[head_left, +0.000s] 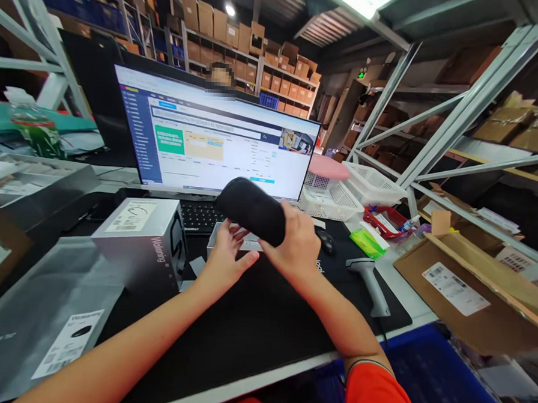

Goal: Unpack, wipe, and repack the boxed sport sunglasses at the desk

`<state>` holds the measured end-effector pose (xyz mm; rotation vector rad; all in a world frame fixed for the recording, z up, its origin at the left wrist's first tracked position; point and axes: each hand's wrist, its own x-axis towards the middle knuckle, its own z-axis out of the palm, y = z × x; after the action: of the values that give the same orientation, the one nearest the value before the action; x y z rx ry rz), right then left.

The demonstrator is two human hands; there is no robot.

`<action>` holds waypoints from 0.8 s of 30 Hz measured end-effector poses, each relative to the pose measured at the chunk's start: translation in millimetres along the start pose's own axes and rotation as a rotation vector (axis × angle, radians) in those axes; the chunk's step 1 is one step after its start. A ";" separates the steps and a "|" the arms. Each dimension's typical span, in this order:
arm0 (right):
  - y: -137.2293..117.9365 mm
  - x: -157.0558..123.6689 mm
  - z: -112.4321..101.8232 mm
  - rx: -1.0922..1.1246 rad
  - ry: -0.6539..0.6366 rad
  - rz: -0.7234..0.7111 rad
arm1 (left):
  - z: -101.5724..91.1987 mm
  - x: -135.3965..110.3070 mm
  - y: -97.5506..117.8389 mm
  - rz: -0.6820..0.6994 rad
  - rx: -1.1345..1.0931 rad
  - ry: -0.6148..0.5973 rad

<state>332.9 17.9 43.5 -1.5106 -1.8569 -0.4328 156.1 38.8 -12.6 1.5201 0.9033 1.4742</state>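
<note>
At a warehouse packing station, a labelled grey mailer bag [42,310] lies flat at the near left of the worktop (apparently unfilled), beside a black mat [254,321]. Over the mat, the right hand [299,246] has its fingers wrapped round one end of a black pouch [253,211]. It holds the pouch tilted in the air, just above a small open tray [249,244]. The left hand [224,258], fingers spread and gripping nothing, rests at the tray's near edge beneath the pouch. A grey product box [140,243] stands to the left, and a barcode scanner [369,279] lies untouched to the right. By the look of it, the pouch is out and in hand, with boxing and bagging not yet done. Beyond sit a mouse [326,242], a keyboard [200,217] and a lit monitor [218,139].
</note>
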 end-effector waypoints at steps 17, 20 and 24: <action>7.1 36.7 -69.7 0.744 0.004 -0.214 | -50.9 33.9 51.8 0.134 0.425 -0.325; 18.4 42.8 -60.9 0.718 -0.081 -0.290 | -58.2 32.3 47.2 0.319 0.713 -0.496; 31.3 46.2 -60.2 0.719 -0.365 -0.482 | -66.3 38.1 38.9 0.549 0.819 -0.508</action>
<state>377.1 20.7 112.6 -0.6803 -2.3153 0.3133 90.5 62.2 37.5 2.7644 0.8450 0.9721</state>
